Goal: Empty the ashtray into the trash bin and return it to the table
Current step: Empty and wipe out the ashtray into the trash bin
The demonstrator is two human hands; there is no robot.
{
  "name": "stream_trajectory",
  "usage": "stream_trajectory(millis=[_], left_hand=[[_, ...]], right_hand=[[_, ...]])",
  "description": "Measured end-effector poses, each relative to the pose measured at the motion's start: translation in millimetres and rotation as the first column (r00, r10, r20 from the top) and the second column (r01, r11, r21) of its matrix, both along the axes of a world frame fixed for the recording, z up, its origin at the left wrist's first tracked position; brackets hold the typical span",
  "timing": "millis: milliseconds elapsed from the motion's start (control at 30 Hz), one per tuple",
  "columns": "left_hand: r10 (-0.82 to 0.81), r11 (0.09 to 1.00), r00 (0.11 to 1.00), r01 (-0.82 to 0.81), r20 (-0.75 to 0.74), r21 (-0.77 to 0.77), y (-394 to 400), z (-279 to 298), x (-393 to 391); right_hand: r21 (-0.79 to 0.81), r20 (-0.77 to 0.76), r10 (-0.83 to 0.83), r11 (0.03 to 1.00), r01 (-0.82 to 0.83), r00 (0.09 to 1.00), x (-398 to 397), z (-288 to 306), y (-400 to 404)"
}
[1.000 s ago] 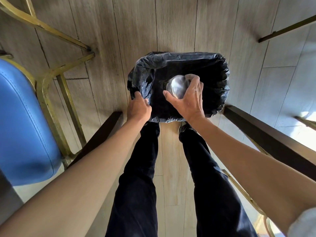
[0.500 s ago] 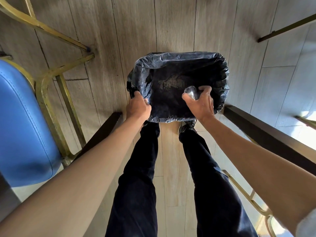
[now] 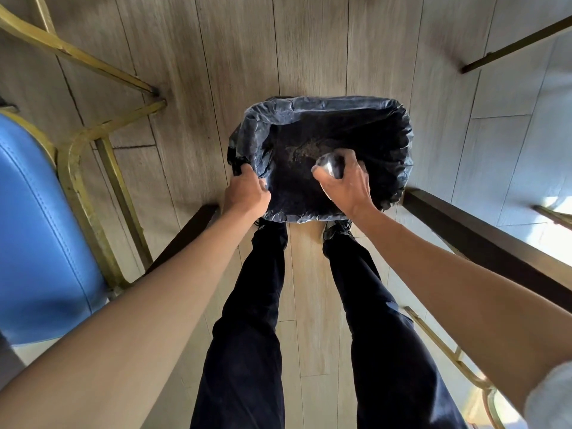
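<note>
A trash bin [image 3: 399,131] lined with a black plastic bag stands on the wooden floor in front of my feet. Grey-brown ash [image 3: 305,148] lies on the bag's bottom. My right hand [image 3: 346,184] is over the bin's opening, shut on the clear glass ashtray [image 3: 329,164], which is tipped and mostly hidden by my fingers. My left hand [image 3: 246,193] grips the bin's near left rim and the bag edge there.
A blue padded chair [image 3: 37,230] with a gold metal frame [image 3: 89,168] stands at the left. A dark table leg or rail [image 3: 483,243] runs along the right, another dark bar [image 3: 182,236] lies by my left leg. My legs [image 3: 250,320] are below the bin.
My right hand turned the ashtray from broadside to tipped, swung right toward the rim, then came back over the bin's middle. Ash now shows on the bag. My left hand stayed.
</note>
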State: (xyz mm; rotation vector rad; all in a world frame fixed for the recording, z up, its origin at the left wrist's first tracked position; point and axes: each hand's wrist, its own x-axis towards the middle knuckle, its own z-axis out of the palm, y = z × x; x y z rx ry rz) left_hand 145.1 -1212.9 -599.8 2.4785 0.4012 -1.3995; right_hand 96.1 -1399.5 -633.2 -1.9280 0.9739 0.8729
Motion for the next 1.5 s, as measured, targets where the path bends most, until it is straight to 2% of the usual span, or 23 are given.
stream_trajectory(millis=[133, 267, 400, 533, 700, 833, 900, 967, 1067, 1167, 1267, 1400, 1500], left_hand=[[-0.015, 1.000, 1.000, 0.015, 0.004, 0.001, -1.0, 1.3, -2.0], [-0.021, 1.000, 1.000, 0.021, 0.014, -0.002, -1.3, -0.7, -1.6], [-0.044, 0.999, 0.999, 0.043, 0.012, 0.002, -1.7, -0.6, -4.2], [-0.054, 0.999, 0.998, 0.054, 0.021, -0.004, -2.2, -3.4, -3.6], [-0.063, 0.998, 0.998, 0.063, 0.013, 0.002, -1.9, -4.8, -5.2], [0.025, 1.000, 1.000, -0.025, -0.004, -0.010, 1.1, -8.1, -4.3], [0.053, 0.999, 0.999, -0.053, -0.011, -0.001, 2.1, -3.6, -5.3], [0.080, 0.997, 0.997, -0.080, -0.023, 0.004, 1.9, 6.8, -7.9], [0.093, 0.996, 0.995, -0.093, -0.037, 0.009, -0.2, 29.0, -15.6], [0.062, 0.998, 0.997, -0.062, -0.051, 0.011, -0.7, 51.2, -25.3], [0.009, 0.999, 0.999, -0.011, -0.046, -0.045, -6.0, 90.8, -28.2], [-0.080, 0.993, 0.995, 0.074, -0.058, -0.090, -15.4, 160.1, -31.0], [-0.138, 0.979, 0.985, 0.119, -0.104, -0.168, -29.2, 216.4, -33.4]], right_hand=[[0.040, -0.093, 0.067, 0.997, -0.064, 0.993, -10.0, 0.6, -1.9], [-0.013, 0.020, 0.036, 0.999, -0.036, 0.999, -10.7, 6.7, -5.3], [0.009, -0.077, 0.077, 0.997, -0.076, 0.994, -16.7, 8.3, -6.7], [-0.022, 0.036, 0.033, 0.999, -0.033, 0.999, -15.7, 10.1, -3.6], [0.019, -0.132, 0.092, 0.996, -0.090, 0.987, -20.8, 7.3, -4.4], [0.010, -0.064, 0.012, 1.000, -0.011, 0.998, -15.3, 14.4, -6.9], [0.063, -0.064, -0.111, 0.991, 0.115, 0.992, -13.5, 23.5, -13.3], [0.190, -0.121, -0.347, 0.911, 0.365, 0.930, -12.6, 38.4, -21.6], [0.312, -0.253, -0.606, 0.687, 0.657, 0.754, -17.7, 64.0, -39.3], [0.409, -0.329, -0.672, 0.531, 0.742, 0.663, -26.7, 92.0, -53.1], [0.425, -0.349, -0.770, 0.378, 0.823, 0.534, -31.7, 140.4, -66.3], [0.460, -0.390, -0.817, 0.226, 0.858, 0.425, -36.8, 214.8, -78.5], [0.489, -0.378, -0.841, 0.173, 0.855, 0.387, -41.9, 274.6, -84.4]])
